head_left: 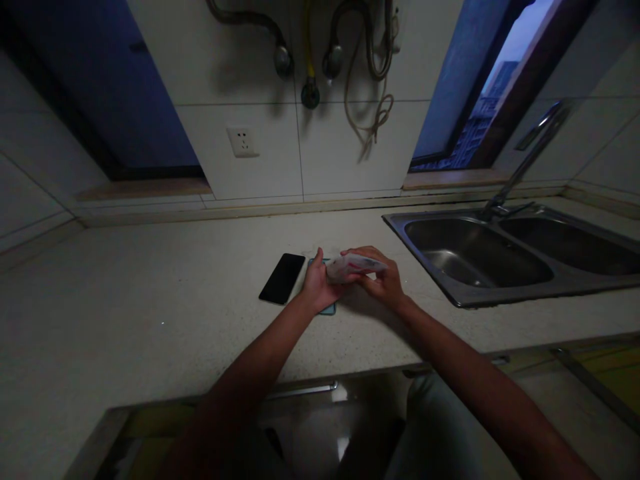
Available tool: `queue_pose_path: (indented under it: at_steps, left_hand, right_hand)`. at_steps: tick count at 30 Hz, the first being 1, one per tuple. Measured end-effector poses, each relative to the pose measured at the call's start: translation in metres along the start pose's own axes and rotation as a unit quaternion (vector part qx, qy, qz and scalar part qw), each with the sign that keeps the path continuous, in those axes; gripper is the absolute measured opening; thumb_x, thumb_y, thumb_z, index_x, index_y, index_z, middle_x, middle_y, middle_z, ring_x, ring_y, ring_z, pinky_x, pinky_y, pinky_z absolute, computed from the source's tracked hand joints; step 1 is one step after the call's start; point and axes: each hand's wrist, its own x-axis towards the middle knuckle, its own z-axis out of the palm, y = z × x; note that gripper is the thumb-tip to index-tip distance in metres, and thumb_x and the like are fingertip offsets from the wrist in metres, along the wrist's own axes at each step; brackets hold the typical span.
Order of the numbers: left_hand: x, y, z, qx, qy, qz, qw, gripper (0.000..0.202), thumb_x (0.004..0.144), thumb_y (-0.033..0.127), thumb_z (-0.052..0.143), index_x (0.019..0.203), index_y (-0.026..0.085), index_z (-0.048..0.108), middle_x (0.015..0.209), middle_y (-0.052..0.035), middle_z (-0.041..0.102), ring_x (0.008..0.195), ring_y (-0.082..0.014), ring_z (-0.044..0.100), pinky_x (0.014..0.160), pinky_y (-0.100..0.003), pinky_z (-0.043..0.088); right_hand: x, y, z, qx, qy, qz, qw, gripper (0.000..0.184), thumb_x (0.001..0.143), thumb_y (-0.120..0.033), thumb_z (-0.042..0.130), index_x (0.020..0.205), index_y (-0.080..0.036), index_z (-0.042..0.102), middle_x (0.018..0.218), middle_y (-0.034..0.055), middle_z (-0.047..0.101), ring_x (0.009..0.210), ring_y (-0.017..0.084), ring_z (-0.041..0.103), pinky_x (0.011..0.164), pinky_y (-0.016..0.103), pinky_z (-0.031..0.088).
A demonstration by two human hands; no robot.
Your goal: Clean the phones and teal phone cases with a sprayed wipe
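My right hand grips a small translucent plastic packet with red marks, fingers behind it and thumb at its lower side. My left hand is open below and to the left of the packet, palm turned up and thumb stretched away. Its fingers are partly hidden under the packet, whose left end meets or nearly meets the palm. Beneath the left hand lies a flat light-blue item, mostly covered, perhaps a phone case. A black-screened phone rests on the counter just left of the left hand.
The pale countertop runs along a tiled wall with a power socket. To the right is a steel double sink with a faucet. Hoses hang from above. Below the counter's front edge, a drawer or cabinet front appears open.
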Motion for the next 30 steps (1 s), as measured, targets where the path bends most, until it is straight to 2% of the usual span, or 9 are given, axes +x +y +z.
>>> queue_pose_path:
  at_steps: [4,9,11,16,19,22,26,28,30]
  left_hand:
    - [0.0,-0.001,0.001,-0.026,-0.006,0.013,1.0,0.067,0.102,0.061,0.026,0.104,0.01,0.069,0.077,-0.0113,0.071,0.065,-0.021,0.064,0.073,-0.035,0.052]
    - [0.001,0.001,-0.004,-0.013,-0.016,0.003,1.0,0.072,0.1,0.064,0.027,0.11,0.006,0.068,0.083,-0.0151,0.072,0.07,-0.0236,0.067,0.071,-0.034,0.052]
    - [0.002,0.002,-0.006,-0.017,-0.016,-0.005,1.0,0.072,0.1,0.064,0.029,0.117,0.005,0.066,0.087,-0.0165,0.073,0.076,-0.0257,0.069,0.075,-0.036,0.053]
    - [0.007,0.003,-0.007,-0.04,0.001,0.016,0.999,0.065,0.101,0.059,0.034,0.13,0.007,0.061,0.102,-0.0186,0.074,0.092,-0.0287,0.071,0.09,-0.042,0.052]
    - [0.009,0.003,-0.008,-0.04,0.023,0.024,0.999,0.054,0.101,0.052,0.038,0.129,0.012,0.062,0.104,-0.0161,0.075,0.099,-0.0288,0.07,0.097,-0.047,0.049]
    - [0.009,0.002,-0.008,-0.033,0.03,0.019,0.999,0.048,0.101,0.048,0.041,0.123,0.012,0.064,0.103,-0.0161,0.075,0.1,-0.0292,0.07,0.099,-0.049,0.049]
    - [0.009,0.002,-0.006,-0.014,0.044,0.022,0.999,0.033,0.097,0.038,0.051,0.112,0.014,0.067,0.099,-0.0138,0.074,0.093,-0.0263,0.071,0.092,-0.045,0.052]
    - [0.01,0.003,-0.006,-0.005,0.057,0.03,0.998,0.021,0.093,0.029,0.058,0.105,0.016,0.068,0.093,-0.01,0.074,0.08,-0.0216,0.07,0.079,-0.037,0.054]
    - [0.009,0.004,-0.007,0.01,0.057,0.036,0.998,0.013,0.09,0.025,0.062,0.097,0.016,0.068,0.084,-0.007,0.071,0.064,-0.0162,0.064,0.061,-0.029,0.049]
  right_hand:
    - [0.001,0.004,-0.002,-0.017,0.011,0.022,1.0,0.035,0.086,-0.042,0.075,0.118,-0.03,0.071,0.114,0.0074,0.077,0.108,0.028,0.07,0.095,0.047,0.056]
    - [-0.003,0.005,-0.003,0.0,-0.035,0.054,0.998,0.039,0.081,-0.053,0.077,0.109,-0.027,0.073,0.106,0.008,0.078,0.098,0.028,0.072,0.089,0.044,0.059]
    - [-0.005,0.005,-0.002,0.015,-0.027,0.082,0.996,0.041,0.08,-0.056,0.078,0.106,-0.025,0.073,0.103,0.0088,0.077,0.095,0.027,0.073,0.086,0.043,0.059]
    - [-0.005,0.005,-0.001,0.078,0.081,0.139,0.984,0.042,0.078,-0.051,0.082,0.107,-0.023,0.071,0.109,0.0094,0.077,0.102,0.029,0.073,0.092,0.045,0.059]
    - [-0.002,0.005,-0.003,0.108,0.168,0.148,0.969,0.042,0.078,-0.049,0.083,0.108,-0.024,0.069,0.115,0.0098,0.076,0.11,0.03,0.071,0.097,0.048,0.058]
    - [0.0,0.011,-0.005,0.107,0.218,0.165,0.956,0.042,0.078,-0.053,0.081,0.105,-0.023,0.068,0.108,0.0095,0.077,0.106,0.031,0.073,0.097,0.051,0.058]
    - [0.003,0.024,-0.009,0.126,0.217,0.196,0.948,0.053,0.081,-0.066,0.072,0.112,-0.023,0.066,0.107,0.0102,0.076,0.102,0.031,0.073,0.093,0.05,0.06]
    - [0.006,0.031,-0.013,0.162,0.19,0.209,0.946,0.057,0.084,-0.072,0.064,0.117,-0.026,0.064,0.113,0.0102,0.075,0.106,0.031,0.073,0.091,0.049,0.061]
    - [0.008,0.039,-0.017,0.2,0.164,0.232,0.938,0.052,0.089,-0.071,0.058,0.117,-0.028,0.064,0.114,0.0088,0.075,0.108,0.029,0.072,0.091,0.047,0.061]
